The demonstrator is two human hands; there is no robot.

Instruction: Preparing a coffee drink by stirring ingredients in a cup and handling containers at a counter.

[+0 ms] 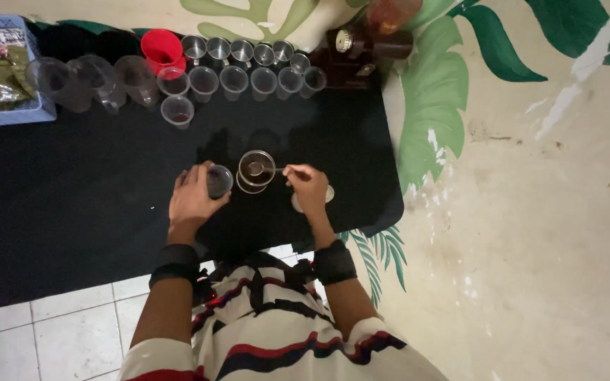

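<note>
At the upper left of the frame a blue crate [5,106] sits on the black surface [72,197], holding dark green packets. Next to it stands a cluster of large clear cups [86,81], lying or leaning, apparently empty. Right of those is a red cup [162,48], then two rows of small glasses [248,67]; most look empty, though the one nearest the person [177,111] seems to hold a little dark liquid. At the top centre a dark brown appliance [354,53] stands at the surface's edge.

In the middle of the frame, the left hand [193,197] is wrapped around a dark glass [219,180], fingers closed on its side, steadying it upright on the surface. Just beside it, touching or nearly so, stands a clear cup [255,171] with brownish contents at the bottom. The right hand [308,187] pinches a thin spoon [277,169] whose bowl reaches into that cup. A pale round lid or saucer [329,195] shows partly from under this hand.

Judging by the scene, the work is at an early stage: one cup is being stirred or filled, one glass is in hand, and the many glasses at the back remain unfilled. What the dark glass holds, I cannot tell.
</note>
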